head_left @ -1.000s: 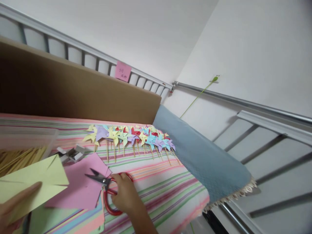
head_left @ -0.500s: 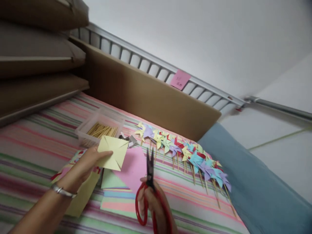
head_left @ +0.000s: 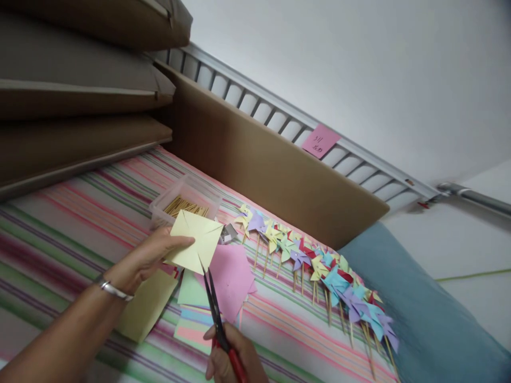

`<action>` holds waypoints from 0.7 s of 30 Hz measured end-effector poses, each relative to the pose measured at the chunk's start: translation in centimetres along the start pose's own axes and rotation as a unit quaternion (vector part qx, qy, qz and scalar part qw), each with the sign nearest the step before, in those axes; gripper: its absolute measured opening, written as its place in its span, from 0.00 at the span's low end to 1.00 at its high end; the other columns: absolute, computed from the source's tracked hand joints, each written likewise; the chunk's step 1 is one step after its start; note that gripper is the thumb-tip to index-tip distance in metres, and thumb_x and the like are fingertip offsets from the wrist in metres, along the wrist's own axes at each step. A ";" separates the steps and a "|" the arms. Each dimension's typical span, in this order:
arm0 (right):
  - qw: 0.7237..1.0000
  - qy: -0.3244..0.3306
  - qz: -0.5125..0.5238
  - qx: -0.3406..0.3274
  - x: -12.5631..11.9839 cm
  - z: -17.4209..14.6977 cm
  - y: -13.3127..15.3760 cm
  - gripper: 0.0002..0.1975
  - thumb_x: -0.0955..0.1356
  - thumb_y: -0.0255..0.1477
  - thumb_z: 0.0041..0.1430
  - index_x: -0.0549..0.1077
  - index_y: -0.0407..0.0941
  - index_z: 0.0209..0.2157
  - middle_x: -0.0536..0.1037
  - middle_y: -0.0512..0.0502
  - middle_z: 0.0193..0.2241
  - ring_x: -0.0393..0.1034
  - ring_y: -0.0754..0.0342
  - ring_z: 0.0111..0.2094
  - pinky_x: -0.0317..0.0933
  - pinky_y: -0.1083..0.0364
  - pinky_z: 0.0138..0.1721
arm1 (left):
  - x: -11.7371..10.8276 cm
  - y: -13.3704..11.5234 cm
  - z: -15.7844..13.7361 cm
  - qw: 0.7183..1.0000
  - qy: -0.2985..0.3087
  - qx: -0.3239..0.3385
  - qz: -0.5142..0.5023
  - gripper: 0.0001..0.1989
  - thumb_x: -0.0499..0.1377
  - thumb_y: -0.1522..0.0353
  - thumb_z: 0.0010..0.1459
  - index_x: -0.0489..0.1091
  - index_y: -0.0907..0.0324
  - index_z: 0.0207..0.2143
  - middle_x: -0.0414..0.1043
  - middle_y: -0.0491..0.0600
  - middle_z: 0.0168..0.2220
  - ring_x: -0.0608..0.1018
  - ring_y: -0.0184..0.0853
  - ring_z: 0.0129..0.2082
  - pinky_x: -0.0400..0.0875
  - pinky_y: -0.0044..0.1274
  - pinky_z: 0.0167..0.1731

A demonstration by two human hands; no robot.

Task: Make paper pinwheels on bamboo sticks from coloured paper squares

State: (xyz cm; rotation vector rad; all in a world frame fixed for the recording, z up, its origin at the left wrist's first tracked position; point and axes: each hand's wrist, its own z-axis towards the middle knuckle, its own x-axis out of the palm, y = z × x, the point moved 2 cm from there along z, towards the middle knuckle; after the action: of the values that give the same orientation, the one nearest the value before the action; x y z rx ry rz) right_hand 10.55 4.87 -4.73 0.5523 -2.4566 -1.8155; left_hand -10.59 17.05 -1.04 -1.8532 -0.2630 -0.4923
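Note:
A square of pale yellow paper is pinched in my left hand, thumb on top; short slits run in from its corners. My right hand is closed around the red handles of a pair of scissors. The black blades point up at the paper's lower edge, their tips close to its corner slit. Below lie a pink sheet and a stack of coloured paper squares. Beneath my left wrist is a larger yellow sheet, partly hidden.
Behind the paper stands a clear plastic box of thin wooden sticks, with a small metal object beside it. Paper pinwheels on sticks lie in a row to the right. A brown board rises behind; wrapped stacks stand left.
The scissors have swung left and tilted, bringing their tips to the yellow paper's lower edge. My left hand still holds the paper. The whole view has shifted, so the scene sits farther right.

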 end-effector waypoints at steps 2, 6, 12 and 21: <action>1.000 0.014 -0.001 -0.001 0.0 0.4 -0.5 0.35 0.64 0.60 0.41 0.69 0.41 0.36 0.65 0.54 0.15 0.48 0.65 0.13 0.41 0.63 0.14 | -0.1 0.1 0.1 1.000 0.007 -0.006 0.001 0.26 0.67 0.67 0.39 0.70 0.69 0.42 0.78 0.57 0.30 0.78 0.42 0.29 0.71 0.27 0.28; 1.000 0.008 -0.007 -0.003 0.1 0.8 -1.2 0.34 0.64 0.59 0.43 0.69 0.41 0.35 0.64 0.55 0.14 0.48 0.66 0.12 0.41 0.64 0.14 | 0.0 0.4 0.0 1.000 0.002 -0.007 0.004 0.25 0.68 0.67 0.36 0.72 0.67 0.40 0.78 0.55 0.30 0.79 0.42 0.29 0.71 0.26 0.27; 1.000 0.001 -0.011 0.001 0.3 0.8 -0.8 0.34 0.63 0.59 0.43 0.69 0.41 0.37 0.65 0.54 0.15 0.49 0.66 0.12 0.42 0.63 0.13 | 0.4 0.8 -0.2 0.999 -0.010 -0.036 0.013 0.22 0.68 0.66 0.34 0.74 0.66 0.35 0.78 0.54 0.26 0.78 0.42 0.26 0.70 0.26 0.24; 1.000 -0.010 -0.013 0.010 0.6 1.0 -0.5 0.34 0.63 0.58 0.44 0.69 0.41 0.37 0.64 0.56 0.14 0.48 0.66 0.11 0.40 0.63 0.13 | 0.4 1.4 0.4 0.998 0.029 -0.050 0.029 0.19 0.67 0.68 0.37 0.74 0.67 0.35 0.78 0.53 0.26 0.77 0.37 0.24 0.67 0.22 0.22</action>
State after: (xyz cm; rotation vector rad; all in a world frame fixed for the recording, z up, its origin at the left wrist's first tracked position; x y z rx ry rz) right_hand 9.88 5.44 -5.59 0.5716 -2.4955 -1.8154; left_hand -9.56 16.90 -2.10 -1.9349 -0.1469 -0.5271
